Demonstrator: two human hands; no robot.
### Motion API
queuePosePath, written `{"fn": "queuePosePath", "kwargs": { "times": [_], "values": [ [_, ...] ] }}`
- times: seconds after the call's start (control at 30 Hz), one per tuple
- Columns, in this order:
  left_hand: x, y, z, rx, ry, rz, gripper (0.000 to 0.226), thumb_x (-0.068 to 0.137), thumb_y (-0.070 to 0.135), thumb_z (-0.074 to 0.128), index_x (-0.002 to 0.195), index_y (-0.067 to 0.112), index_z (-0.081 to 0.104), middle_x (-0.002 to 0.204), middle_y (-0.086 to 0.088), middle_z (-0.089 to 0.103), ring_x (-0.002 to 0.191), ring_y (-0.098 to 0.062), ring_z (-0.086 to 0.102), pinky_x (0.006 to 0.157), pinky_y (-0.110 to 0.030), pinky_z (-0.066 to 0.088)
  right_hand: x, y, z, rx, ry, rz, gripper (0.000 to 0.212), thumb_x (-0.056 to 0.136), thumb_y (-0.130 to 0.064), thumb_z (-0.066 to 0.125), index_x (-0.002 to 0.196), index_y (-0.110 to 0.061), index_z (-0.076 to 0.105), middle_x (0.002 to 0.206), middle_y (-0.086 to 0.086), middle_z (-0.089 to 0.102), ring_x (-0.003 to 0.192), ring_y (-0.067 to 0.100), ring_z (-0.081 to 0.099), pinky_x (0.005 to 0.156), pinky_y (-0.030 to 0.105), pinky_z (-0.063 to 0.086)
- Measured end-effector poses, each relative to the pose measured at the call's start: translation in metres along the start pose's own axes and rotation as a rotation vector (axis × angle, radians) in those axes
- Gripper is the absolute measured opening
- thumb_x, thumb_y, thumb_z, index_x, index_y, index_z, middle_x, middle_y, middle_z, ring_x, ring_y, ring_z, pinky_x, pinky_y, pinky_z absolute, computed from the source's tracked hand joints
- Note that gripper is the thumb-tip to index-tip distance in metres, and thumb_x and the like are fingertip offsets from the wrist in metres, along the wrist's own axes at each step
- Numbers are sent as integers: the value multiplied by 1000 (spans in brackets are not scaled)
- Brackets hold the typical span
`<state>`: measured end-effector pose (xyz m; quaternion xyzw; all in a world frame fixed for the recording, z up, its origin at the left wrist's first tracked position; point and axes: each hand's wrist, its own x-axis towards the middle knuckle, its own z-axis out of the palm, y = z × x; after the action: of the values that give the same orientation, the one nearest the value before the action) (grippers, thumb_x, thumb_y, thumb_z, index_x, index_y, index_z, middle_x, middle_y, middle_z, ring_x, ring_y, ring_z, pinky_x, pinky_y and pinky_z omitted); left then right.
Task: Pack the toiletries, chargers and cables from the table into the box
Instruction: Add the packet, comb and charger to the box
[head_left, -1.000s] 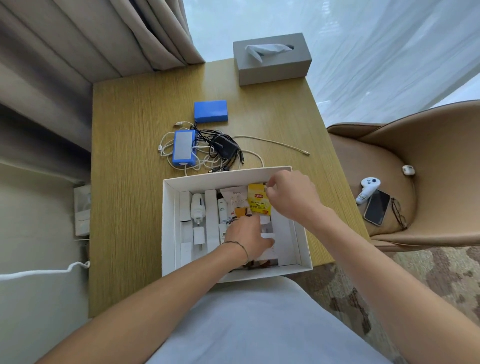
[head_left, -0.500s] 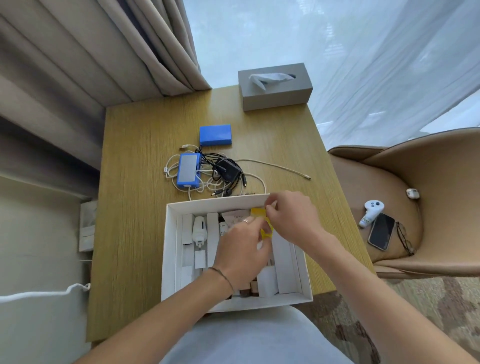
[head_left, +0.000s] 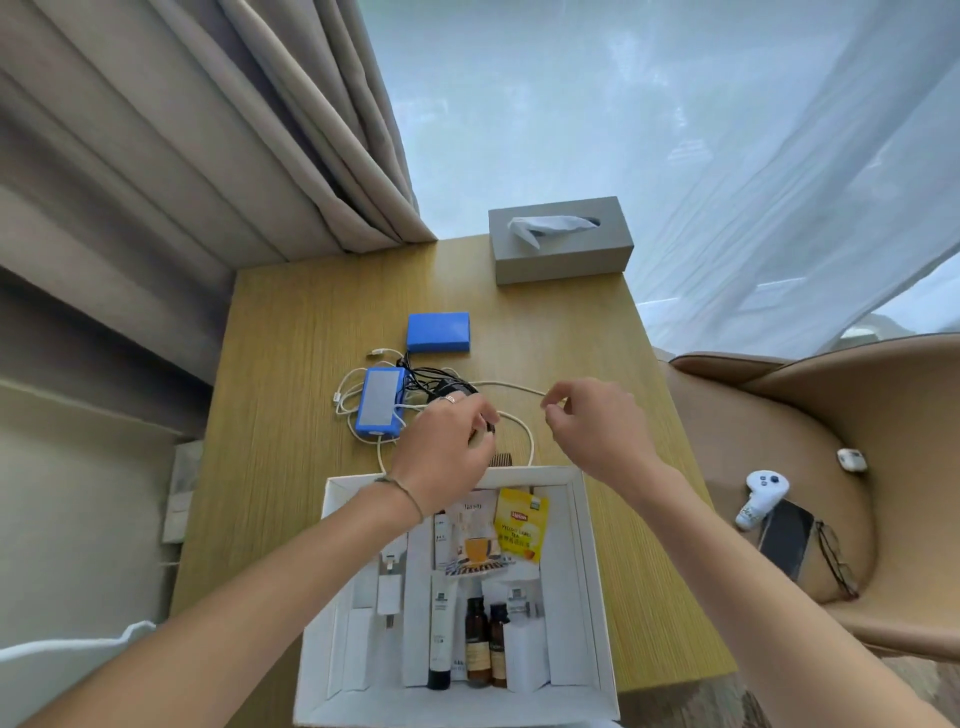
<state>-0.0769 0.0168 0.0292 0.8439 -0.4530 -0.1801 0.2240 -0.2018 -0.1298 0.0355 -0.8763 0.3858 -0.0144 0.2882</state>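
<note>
Both hands reach past the far edge of the white box, over the tangle of cables on the wooden table. Left hand curls its fingers down onto the cables and black charger; whether it grips them is unclear. Right hand pinches the white cable between thumb and fingertip. Inside the box lie dark bottles, a white tube, a white plug and a yellow tea packet. Beyond the box, just left of the hands, sits a blue charger, then a blue block, and farthest a grey tissue box.
</note>
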Motion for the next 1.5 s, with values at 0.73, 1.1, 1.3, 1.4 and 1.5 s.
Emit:
{"fn": "queuePosePath", "kwargs": {
  "times": [0.73, 1.1, 1.3, 1.4, 1.5],
  "values": [
    [83, -42, 66, 633, -642, -32, 25, 81, 38, 77, 98, 20, 72, 86, -1, 67, 76, -22, 58, 65, -31, 47, 45, 38, 32, 192, -285, 56, 19, 94, -21, 57, 99, -22, 75, 67, -1, 73, 66, 25, 72, 64, 46, 62],
    [75, -49, 57, 572, -635, 62, 11, 90, 29, 65, 96, 19, 61, 91, -2, 65, 79, -23, 58, 64, -31, 43, 70, 31, 49, 115, -325, -5, 22, 95, -23, 56, 104, -18, 75, 71, -3, 72, 69, 22, 72, 67, 42, 63],
    [62, -54, 15, 179, -250, 15, 21, 96, 30, 59, 88, 33, 40, 69, 13, 54, 66, -18, 57, 51, -27, 37, 90, 15, 68, 58, -330, -78, 23, 94, -21, 58, 111, -20, 74, 88, 0, 74, 76, 19, 71, 71, 40, 63],
    [54, -57, -8, -74, 0, -73, 13, 95, 26, 63, 89, 26, 51, 70, 8, 66, 68, -18, 64, 62, -36, 53, 102, 3, 79, 34, -314, -126, 32, 92, -21, 61, 124, -21, 68, 103, 0, 74, 90, 18, 68, 79, 37, 61],
    [43, -55, -27, -407, 199, -185, 6, 96, 19, 63, 92, 21, 59, 71, 0, 70, 68, -22, 68, 68, -43, 58, 112, -12, 91, -18, -332, -172, 45, 90, -23, 65, 135, -22, 60, 116, 1, 72, 103, 21, 67, 84, 38, 59]
  ]
}}
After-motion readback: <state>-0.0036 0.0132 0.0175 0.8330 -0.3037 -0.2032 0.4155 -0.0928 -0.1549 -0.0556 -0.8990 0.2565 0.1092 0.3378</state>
